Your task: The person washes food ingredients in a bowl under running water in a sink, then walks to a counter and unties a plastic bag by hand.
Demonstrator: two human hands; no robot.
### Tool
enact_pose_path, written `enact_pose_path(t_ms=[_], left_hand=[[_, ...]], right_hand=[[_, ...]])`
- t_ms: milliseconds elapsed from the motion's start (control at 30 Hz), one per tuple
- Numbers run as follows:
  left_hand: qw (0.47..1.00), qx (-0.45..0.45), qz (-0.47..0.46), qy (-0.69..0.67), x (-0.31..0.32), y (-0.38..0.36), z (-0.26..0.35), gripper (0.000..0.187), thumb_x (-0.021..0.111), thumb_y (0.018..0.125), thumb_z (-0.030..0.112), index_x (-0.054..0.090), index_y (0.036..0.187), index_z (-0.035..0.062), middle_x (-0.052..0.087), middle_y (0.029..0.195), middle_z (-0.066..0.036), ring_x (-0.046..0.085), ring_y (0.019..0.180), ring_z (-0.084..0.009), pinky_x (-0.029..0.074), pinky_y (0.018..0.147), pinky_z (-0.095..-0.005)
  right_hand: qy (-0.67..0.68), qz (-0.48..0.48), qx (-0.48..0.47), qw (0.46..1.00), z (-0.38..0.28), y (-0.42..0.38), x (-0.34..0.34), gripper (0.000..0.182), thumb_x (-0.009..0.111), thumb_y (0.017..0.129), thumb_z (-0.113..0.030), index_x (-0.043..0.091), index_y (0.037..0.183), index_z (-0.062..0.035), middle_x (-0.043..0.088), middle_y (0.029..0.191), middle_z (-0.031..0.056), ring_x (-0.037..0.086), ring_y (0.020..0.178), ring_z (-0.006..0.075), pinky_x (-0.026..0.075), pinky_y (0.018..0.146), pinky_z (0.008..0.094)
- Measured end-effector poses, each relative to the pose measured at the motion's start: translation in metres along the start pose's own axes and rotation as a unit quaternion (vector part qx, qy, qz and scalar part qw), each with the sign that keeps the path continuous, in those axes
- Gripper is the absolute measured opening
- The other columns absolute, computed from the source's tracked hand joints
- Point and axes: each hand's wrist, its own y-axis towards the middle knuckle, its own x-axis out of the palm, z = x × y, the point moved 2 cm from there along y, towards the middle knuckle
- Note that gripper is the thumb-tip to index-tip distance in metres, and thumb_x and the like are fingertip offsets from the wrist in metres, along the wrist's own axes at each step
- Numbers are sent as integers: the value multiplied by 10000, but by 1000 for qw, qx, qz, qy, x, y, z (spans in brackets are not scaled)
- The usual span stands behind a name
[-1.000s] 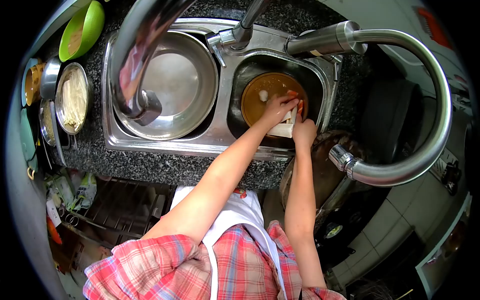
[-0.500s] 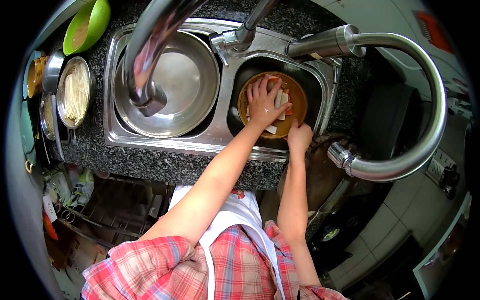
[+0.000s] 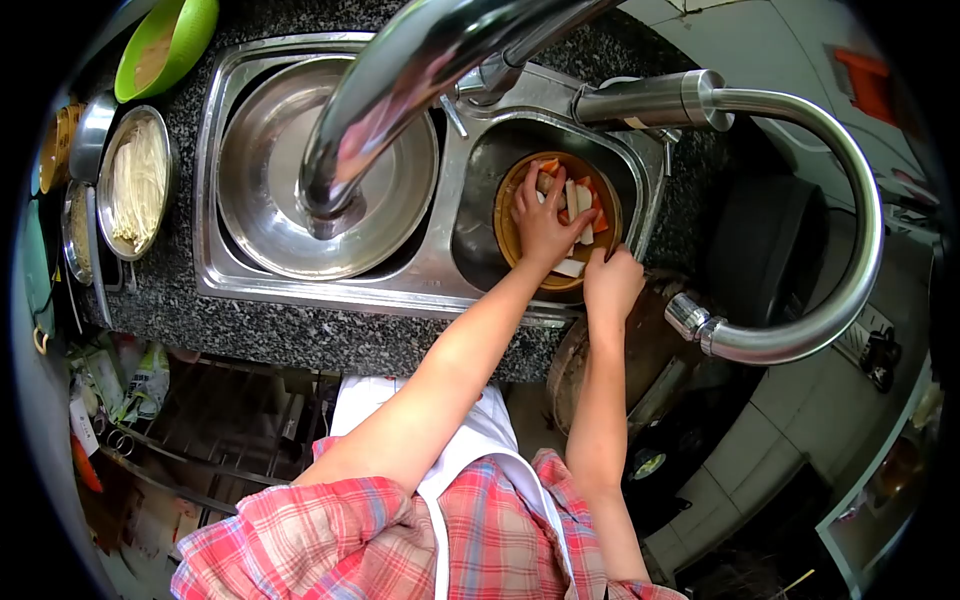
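A round brown bowl [image 3: 506,240] sits tilted in the right-hand sink basin. Inside it lie white and orange-red food pieces [image 3: 579,200], some of them stick-shaped; their exact kind I cannot make out. My left hand [image 3: 543,228] reaches into the bowl, resting on the pieces with its fingers apart and its thumb out to the right. At the near right edge of the bowl, my right hand [image 3: 613,287] is closed on the rim. My left hand covers part of the food.
A large metal basin [image 3: 270,160] fills the left sink. The faucet [image 3: 400,110] arches over it, and a second curved spout [image 3: 865,230] stands at right. Leftward on the counter are a dish of enoki mushrooms [image 3: 140,180] and a green bowl [image 3: 190,40].
The bowl has shifted slightly right within the sink, with both hands moving along. My left fingers have bent more, and more of the orange-red pieces show. The head view has shifted a little.
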Motion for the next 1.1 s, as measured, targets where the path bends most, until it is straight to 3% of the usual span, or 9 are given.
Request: enact_pose_path(t_ms=[233,300,500,800,833,900,933,967,1100], left_hand=[[992,-34,74,-93,11,-9,27,780,755,666,304,410,1350,159,228,1412,-185,256,1270,-393,243,1023,-470],[988,-39,79,-126,13,-6,35,775,738,690,399,414,1349,153,228,1411,-186,250,1274,-384,236,1018,-479],[977,-10,98,-188,14,0,50,813,758,655,324,395,1363,157,218,1414,-194,236,1286,-388,225,1042,-456],[987,-7,71,-144,6,-5,59,807,739,667,382,392,1368,183,211,1422,-185,230,1281,-384,202,1039,-468],[997,18,41,-62,-2,-1,56,781,722,686,394,399,1365,181,213,1421,-181,249,1267,-375,198,1035,-471],[998,41,10,-51,-6,2,51,751,692,698,454,428,1342,171,214,1437,-170,236,1277,-382,166,1038,-507],[995,71,-54,49,-9,9,41,705,677,715,420,443,1329,164,191,1451,-171,222,1292,-386,144,1053,-510],[977,99,-125,145,-11,9,31,660,662,731,385,457,1315,157,169,1465,-173,207,1307,-390,122,1068,-513],[952,161,-211,151,-48,25,24,525,519,801,195,431,1288,16,283,1399,-276,209,1326,-428,196,1079,-489]], right_hand=[[-54,-1,3,999,-23,-11,-49,245,558,787,-191,566,817,53,601,672,274,603,647,437,493,637,482],[-83,2,0,997,-23,-11,-55,254,571,781,-195,544,845,48,605,666,263,609,636,425,502,625,481],[-153,-24,-5,988,-27,-11,-69,368,606,814,-204,478,1016,76,630,712,189,644,632,311,516,557,369],[-135,5,-10,991,-22,-6,-82,231,587,794,-183,535,861,32,615,690,250,628,665,389,508,610,452],[62,23,-12,998,18,7,-58,229,579,783,-185,591,817,42,620,726,260,622,665,400,503,634,460],[78,1,21,997,47,15,-32,217,567,783,-153,624,793,56,642,716,223,645,637,351,533,595,425],[346,-113,191,912,54,19,-8,231,526,807,-85,597,939,90,640,815,160,636,608,225,552,505,345],[461,-137,189,856,62,17,6,233,532,800,-44,576,959,121,635,858,184,647,639,261,583,536,381],[528,-219,295,766,67,28,40,256,568,794,-15,537,964,174,630,866,229,663,724,321,597,589,411]])
